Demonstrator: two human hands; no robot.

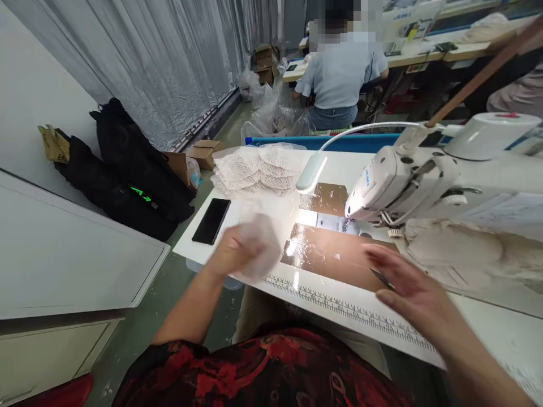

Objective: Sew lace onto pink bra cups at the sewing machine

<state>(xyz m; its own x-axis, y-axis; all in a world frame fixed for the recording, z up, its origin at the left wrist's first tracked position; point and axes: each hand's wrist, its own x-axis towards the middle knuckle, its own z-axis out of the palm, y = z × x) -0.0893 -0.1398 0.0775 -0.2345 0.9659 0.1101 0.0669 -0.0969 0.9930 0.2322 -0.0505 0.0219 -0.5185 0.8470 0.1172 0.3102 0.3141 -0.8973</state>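
My left hand is closed on a sheer white fabric piece, both smeared by motion, over the table's front left part. A black phone lies just left of that hand. My right hand is over the table's front edge, right of the brown plate. From between its thumb and fingers sticks a small dark pointed tool; the rest of it is hidden in the hand. Behind that hand stands a white sewing machine, its needle area lit. Stacked lacy fabric pieces lie at the table's back left.
A lamp on a bent neck hangs over the table. A printed ruler runs along the front edge. Pale cloth lies beneath the machine arm. Black bags lean at the left wall. Another person sits ahead, back turned.
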